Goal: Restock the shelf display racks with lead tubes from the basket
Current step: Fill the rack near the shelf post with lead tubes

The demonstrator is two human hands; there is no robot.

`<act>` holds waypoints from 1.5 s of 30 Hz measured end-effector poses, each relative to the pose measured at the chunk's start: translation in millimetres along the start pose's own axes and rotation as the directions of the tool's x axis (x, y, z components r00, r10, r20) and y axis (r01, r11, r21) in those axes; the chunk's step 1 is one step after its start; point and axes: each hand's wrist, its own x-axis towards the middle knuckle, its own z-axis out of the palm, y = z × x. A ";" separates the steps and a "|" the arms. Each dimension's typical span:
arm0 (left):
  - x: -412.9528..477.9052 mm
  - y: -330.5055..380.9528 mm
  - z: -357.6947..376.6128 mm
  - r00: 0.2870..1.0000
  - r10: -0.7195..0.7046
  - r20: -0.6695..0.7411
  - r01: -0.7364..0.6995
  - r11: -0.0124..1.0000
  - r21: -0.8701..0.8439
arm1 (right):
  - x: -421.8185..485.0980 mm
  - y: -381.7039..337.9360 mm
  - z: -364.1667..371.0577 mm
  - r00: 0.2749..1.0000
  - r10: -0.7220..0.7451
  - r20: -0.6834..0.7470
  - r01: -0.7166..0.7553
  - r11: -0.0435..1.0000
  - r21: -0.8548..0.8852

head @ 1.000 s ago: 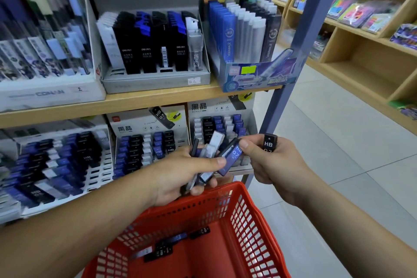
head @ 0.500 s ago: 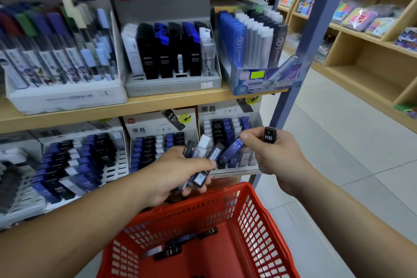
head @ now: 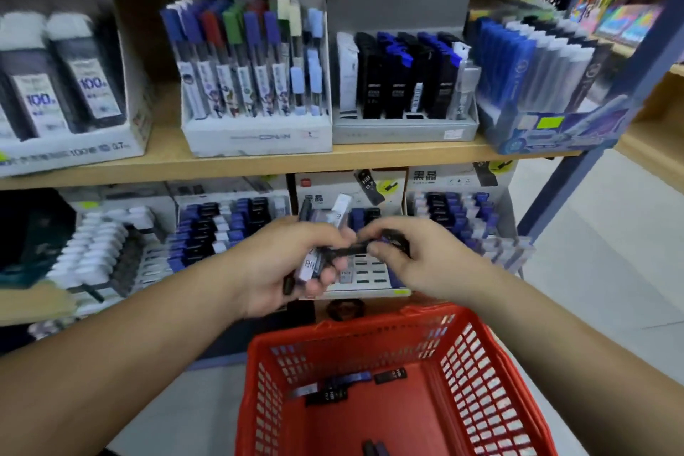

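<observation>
My left grip (head: 281, 265) curls round a bundle of lead tubes (head: 338, 215), my right grip (head: 414, 259) pinches one dark tube (head: 351, 251) lying crosswise between them, and the rack (head: 370, 281) shows open slots just behind, nearer my right, with loose tubes (head: 333, 391) in the basket (head: 370, 322) below.

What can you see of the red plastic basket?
The red plastic basket sits low before the wooden shelves, open side up. Its walls are lattice, its floor solid. A few black and blue lead tubes lie on that floor. Neither the left hand nor the right hand touches it; its support is hidden.
</observation>
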 end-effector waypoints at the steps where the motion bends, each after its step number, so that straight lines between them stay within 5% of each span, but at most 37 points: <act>1: 0.7 1.7 -1.0 1.000 -0.016 0.016 0.016 0.999 -0.033 | 0.4 -1.7 -0.4 0.999 -0.014 0.043 0.015 1.000 -0.025; 4: 4.1 4.2 -4.4 0.994 -0.046 0.097 0.059 0.989 -0.134 | 1.3 -0.9 1.7 0.999 -0.032 0.020 0.033 0.999 -0.018; 7: 10.1 5.4 -7.1 0.999 0.027 0.048 -0.018 0.986 -0.168 | -3.2 4.1 1.1 0.993 0.095 0.066 -0.106 0.975 0.194; 10: 9.3 6.8 -4.2 0.970 0.181 -0.161 -0.167 0.981 0.097 | -8.1 7.7 1.3 0.965 0.199 0.172 -0.239 0.934 0.264; 13: 10.4 2.7 -0.4 0.934 0.317 -0.165 -0.252 0.911 0.325 | -11.0 6.5 -1.3 0.952 0.228 0.206 -0.286 0.902 0.323; 22: 21.6 -1.1 28.5 0.920 0.379 -0.103 -0.316 0.869 0.381 | -37.6 11.3 -19.1 0.953 0.168 0.253 -0.237 0.934 0.269; 27: 31.4 -3.5 54.8 0.903 0.426 -0.048 -0.341 0.783 0.520 | -63.7 34.0 -46.7 0.902 0.312 0.298 -0.396 0.874 0.282; 31: 37.8 -1.4 65.4 0.848 0.527 -0.052 -0.394 0.694 0.602 | -78.7 64.2 -70.2 0.857 0.495 0.143 -0.504 0.746 0.435; 37: 52.4 3.8 93.6 0.769 0.639 -0.006 -0.501 0.609 0.615 | -86.9 77.4 -77.1 0.829 0.552 -0.088 -0.434 0.734 0.523; 41: 70.2 15.7 126.5 0.691 0.722 0.034 -0.584 0.530 0.614 | -93.0 92.2 -82.7 0.740 0.623 -0.255 -0.376 0.697 0.611; 45: 110.8 22.3 171.1 0.633 0.739 0.230 -0.626 0.315 0.713 | -102.1 113.0 -88.4 0.650 0.696 -0.305 -0.288 0.597 0.749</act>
